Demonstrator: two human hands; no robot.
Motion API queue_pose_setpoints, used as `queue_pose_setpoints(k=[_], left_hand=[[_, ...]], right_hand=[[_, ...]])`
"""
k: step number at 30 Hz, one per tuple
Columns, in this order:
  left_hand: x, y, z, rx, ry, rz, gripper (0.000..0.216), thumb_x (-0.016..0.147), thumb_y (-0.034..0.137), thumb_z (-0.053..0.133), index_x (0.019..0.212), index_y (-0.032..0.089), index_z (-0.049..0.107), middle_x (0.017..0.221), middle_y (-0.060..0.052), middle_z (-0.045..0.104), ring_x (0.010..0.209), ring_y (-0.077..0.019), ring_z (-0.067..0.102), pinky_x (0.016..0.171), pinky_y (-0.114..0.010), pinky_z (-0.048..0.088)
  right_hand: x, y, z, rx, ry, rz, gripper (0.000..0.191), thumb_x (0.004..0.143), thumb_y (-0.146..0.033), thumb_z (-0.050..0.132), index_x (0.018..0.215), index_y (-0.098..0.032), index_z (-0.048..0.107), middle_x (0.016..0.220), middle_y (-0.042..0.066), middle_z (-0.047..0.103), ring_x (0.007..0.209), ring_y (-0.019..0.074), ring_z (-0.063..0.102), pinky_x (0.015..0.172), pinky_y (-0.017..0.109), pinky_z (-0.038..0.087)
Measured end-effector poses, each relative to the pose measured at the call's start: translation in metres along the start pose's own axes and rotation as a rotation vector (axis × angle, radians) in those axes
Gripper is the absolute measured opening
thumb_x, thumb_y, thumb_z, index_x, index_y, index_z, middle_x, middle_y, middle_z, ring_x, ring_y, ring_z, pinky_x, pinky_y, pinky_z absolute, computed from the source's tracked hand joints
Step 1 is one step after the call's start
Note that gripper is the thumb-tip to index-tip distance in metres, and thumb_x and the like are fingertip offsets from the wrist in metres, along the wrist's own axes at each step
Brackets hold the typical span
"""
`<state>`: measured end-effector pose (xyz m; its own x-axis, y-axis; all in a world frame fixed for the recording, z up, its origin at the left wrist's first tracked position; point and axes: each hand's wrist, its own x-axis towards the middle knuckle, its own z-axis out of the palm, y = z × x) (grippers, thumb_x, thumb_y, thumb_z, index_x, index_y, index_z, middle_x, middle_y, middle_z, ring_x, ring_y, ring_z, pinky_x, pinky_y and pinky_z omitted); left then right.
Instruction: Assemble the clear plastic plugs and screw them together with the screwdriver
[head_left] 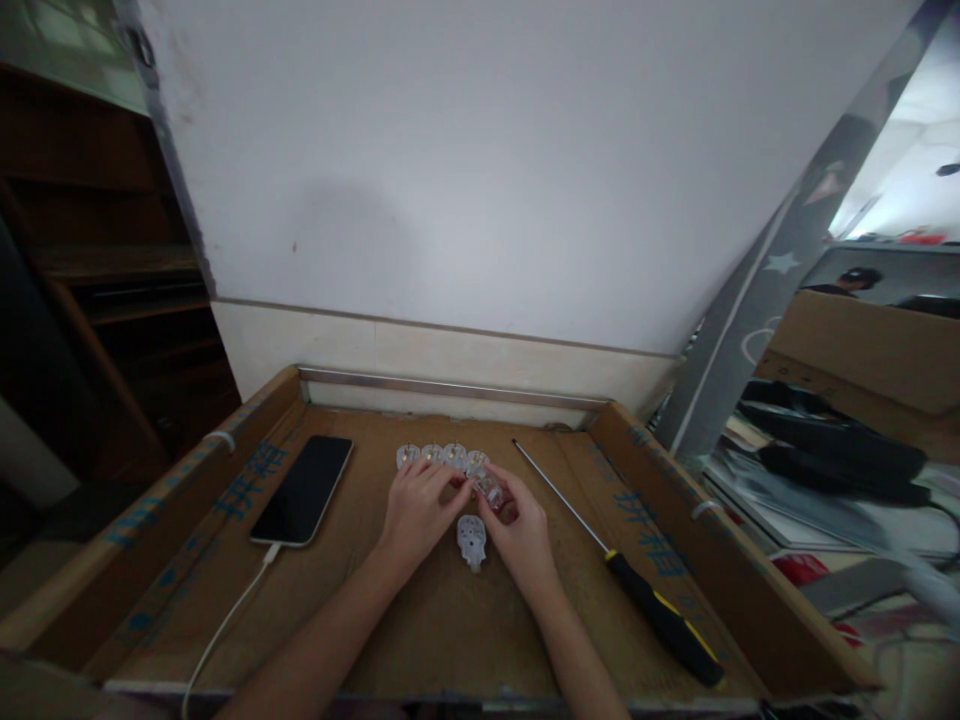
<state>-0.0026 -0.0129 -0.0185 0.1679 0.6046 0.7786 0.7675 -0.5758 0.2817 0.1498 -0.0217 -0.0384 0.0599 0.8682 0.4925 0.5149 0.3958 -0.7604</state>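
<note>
Plastic parts (471, 537) — six, one in right hand (523, 525), one phone (304, 490), one screwdriver (661, 615)

I count six plastic pieces: four translucent pieces (454, 455) in a row, one pale piece (472, 540) lying nearer me and one clear piece (493, 494) in my fingers (519, 487). I also count one phone (304, 490), one white cable (225, 625), one screwdriver (664, 615) and two white ties (219, 437).

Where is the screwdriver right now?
In the head view, the screwdriver lies on the cardboard to the right of the right hand, its handle toward the cardboard's near right corner.
</note>
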Motion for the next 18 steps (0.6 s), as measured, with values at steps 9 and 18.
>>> queue_pose_setpoints(k=[9,18], left_hand=[[-0.0001,0.0005,-0.0006,0.0,0.013,0.0,0.012,0.084,0.028,0.059,0.075,0.021,0.064,0.073,0.001,0.07,0.071,-0.018,0.06,0.07,-0.033,0.041],[-0.0014,0.0005,0.0014,0.008,0.004,0.001,0.014,0.085,0.03,0.057,0.076,0.021,0.064,0.073,0.0,0.07,0.073,-0.0185,0.059,0.071,-0.033,0.041]], right_hand=[[-0.0009,0.0013,0.0009,0.004,-0.016,0.001,0.036,0.079,-0.029,0.056,0.113,-0.018,0.058,0.095,0.007,0.065,0.068,0.0137,0.056,0.063,0.027,0.048],[-0.0003,-0.0007,0.0013,0.073,-0.027,0.021,0.036,0.076,-0.028,0.058,0.112,-0.019,0.06,0.089,0.006,0.066,0.063,0.0127,0.055,0.056,0.025,0.047]])
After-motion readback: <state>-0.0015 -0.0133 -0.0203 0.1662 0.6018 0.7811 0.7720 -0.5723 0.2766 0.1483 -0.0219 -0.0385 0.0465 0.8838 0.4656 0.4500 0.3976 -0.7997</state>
